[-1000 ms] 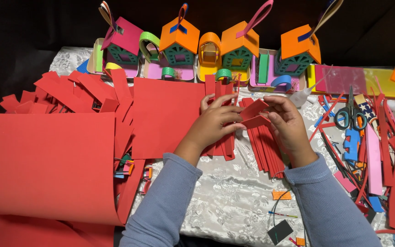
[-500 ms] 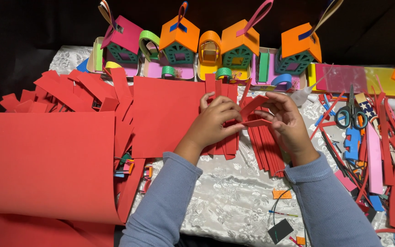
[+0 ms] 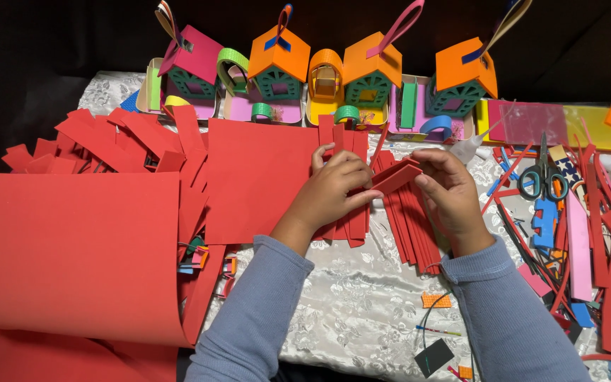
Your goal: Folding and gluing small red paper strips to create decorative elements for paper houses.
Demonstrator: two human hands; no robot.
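head view, centre of frame: i see my left hand (image 3: 334, 189) and right hand (image 3: 449, 189) both pinching one short red strip (image 3: 399, 178), held just above the pile of red strips (image 3: 408, 226) on the white cloth (image 3: 362, 311). left of the hands, a red sheet (image 3: 259, 184) lies flat; a larger curled red sheet (image 3: 72, 255) fills the lower left edge. paper houses (image 3: 369, 71) line the upper edge. scissors (image 3: 542, 177) and scraps crowd the right edge. bare cloth opens at lower centre between my sleeves.
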